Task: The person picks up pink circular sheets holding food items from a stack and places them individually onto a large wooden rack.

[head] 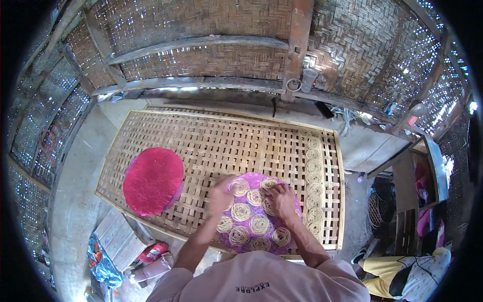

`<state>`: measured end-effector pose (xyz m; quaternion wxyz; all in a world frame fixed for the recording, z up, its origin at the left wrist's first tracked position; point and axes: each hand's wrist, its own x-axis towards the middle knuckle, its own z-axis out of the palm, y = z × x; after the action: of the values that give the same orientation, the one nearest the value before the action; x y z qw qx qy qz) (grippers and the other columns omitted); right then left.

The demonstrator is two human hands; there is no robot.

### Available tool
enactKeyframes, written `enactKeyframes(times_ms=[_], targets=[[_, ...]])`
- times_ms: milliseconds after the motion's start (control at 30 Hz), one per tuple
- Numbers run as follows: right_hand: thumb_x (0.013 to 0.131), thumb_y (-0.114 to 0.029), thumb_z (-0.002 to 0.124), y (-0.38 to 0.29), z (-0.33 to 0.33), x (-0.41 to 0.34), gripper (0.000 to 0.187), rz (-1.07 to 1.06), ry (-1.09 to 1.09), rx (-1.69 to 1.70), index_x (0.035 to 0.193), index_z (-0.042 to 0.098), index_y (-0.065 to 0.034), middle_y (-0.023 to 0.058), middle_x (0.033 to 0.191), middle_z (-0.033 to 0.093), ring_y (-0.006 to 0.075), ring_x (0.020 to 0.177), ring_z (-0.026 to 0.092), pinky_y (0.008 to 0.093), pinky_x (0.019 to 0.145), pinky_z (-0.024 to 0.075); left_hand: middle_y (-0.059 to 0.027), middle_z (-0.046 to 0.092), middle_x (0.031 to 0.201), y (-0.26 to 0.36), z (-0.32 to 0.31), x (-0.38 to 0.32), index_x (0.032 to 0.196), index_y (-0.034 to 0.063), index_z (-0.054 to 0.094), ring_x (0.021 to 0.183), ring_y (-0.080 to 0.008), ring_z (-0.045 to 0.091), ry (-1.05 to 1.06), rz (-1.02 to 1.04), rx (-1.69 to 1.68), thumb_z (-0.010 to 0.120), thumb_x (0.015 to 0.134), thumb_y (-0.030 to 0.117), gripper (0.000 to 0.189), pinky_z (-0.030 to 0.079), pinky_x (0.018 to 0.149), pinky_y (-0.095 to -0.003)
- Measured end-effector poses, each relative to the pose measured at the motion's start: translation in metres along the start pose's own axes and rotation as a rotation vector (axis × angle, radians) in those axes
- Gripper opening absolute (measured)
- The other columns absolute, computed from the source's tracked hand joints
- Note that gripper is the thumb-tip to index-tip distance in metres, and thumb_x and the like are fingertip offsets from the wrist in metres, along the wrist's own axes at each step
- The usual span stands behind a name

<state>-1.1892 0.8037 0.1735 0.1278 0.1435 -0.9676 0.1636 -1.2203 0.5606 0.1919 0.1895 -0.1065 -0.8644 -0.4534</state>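
A round purple patterned mat [247,221] lies at the front right of a woven bamboo rack [211,151], and several pale coiled nests of noodle-like strands [259,224] sit on it. My right hand [282,199] has its fingers curled down on a nest [268,184] near the mat's far right edge, partly hiding it and the one below. Blurred by motion, my left hand [222,196] is over the mat's left edge, beside another nest [239,187]; whether it holds anything does not show. A column of similar nests [313,177] runs along the rack's right side.
A round red-pink pad [153,181] lies on the rack's left part. Left of me stands a wooden bench [120,238] with a shiny blue bag [102,262]. Another person [411,270] is close at lower right. A plastic cup [309,80] stands on the wall ledge.
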Motion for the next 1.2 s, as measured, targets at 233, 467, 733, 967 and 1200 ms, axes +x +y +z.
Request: enactKeyframes(times_ms=[233, 467, 733, 967, 1200], targets=[[0.080, -0.033, 0.065, 0.008, 0.007, 0.019, 0.033, -0.102, -0.203, -0.178, 0.108, 0.070, -0.0143, 0.0090, 0.116, 0.063, 0.0274, 0.112, 0.052, 0.0414, 0.097, 0.0389, -0.0131, 0.063, 0.112, 0.012, 0.054, -0.014, 0.107, 0.0024, 0.065, 0.107, -0.0284, 0.059, -0.349, 0.155, 0.126, 0.068, 0.081, 0.014, 0.029, 0.048, 0.094, -0.0382], [0.082, -0.025, 0.058, 0.012, -0.001, 0.027, 0.029, -0.165, -0.259, -0.117, 0.103, 0.069, -0.0095, 0.0127, 0.121, 0.060, 0.0281, 0.117, 0.051, 0.0418, 0.097, 0.0362, -0.0133, 0.057, 0.119, 0.005, 0.055, -0.030, 0.104, 0.0010, 0.064, 0.113, -0.0325, 0.052, -0.425, 0.196, 0.138, 0.066, 0.081, 0.014, 0.027, 0.043, 0.099, -0.0430], [0.079, -0.024, 0.060, 0.010, -0.005, 0.043, 0.034, -0.375, -0.283, -0.248, 0.107, 0.067, -0.0070, 0.0118, 0.115, 0.061, 0.0271, 0.114, 0.053, 0.0399, 0.093, 0.0398, -0.0130, 0.058, 0.118, 0.006, 0.056, -0.033, 0.105, 0.0006, 0.065, 0.112, -0.0310, 0.054, -0.394, 0.209, 0.177, 0.066, 0.080, 0.013, 0.027, 0.045, 0.096, -0.0413], [0.073, -0.033, 0.068, 0.027, 0.007, 0.040, 0.049, -0.270, -0.094, -0.043, 0.114, 0.062, -0.0074, 0.0116, 0.112, 0.061, 0.0272, 0.104, 0.057, 0.0392, 0.090, 0.0431, -0.0123, 0.058, 0.118, 0.009, 0.055, -0.032, 0.105, 0.0003, 0.064, 0.112, -0.0297, 0.053, -0.396, 0.253, 0.146, 0.064, 0.081, 0.011, 0.027, 0.044, 0.097, -0.0407], [0.078, -0.030, 0.065, 0.019, -0.006, 0.041, 0.041, -0.367, -0.168, -0.075, 0.114, 0.061, -0.0102, 0.0110, 0.114, 0.059, 0.0269, 0.112, 0.053, 0.0390, 0.091, 0.0423, -0.0120, 0.058, 0.116, 0.007, 0.055, -0.032, 0.106, 0.0011, 0.064, 0.111, -0.0301, 0.053, -0.390, 0.247, 0.154, 0.064, 0.081, 0.012, 0.027, 0.044, 0.098, -0.0408]])
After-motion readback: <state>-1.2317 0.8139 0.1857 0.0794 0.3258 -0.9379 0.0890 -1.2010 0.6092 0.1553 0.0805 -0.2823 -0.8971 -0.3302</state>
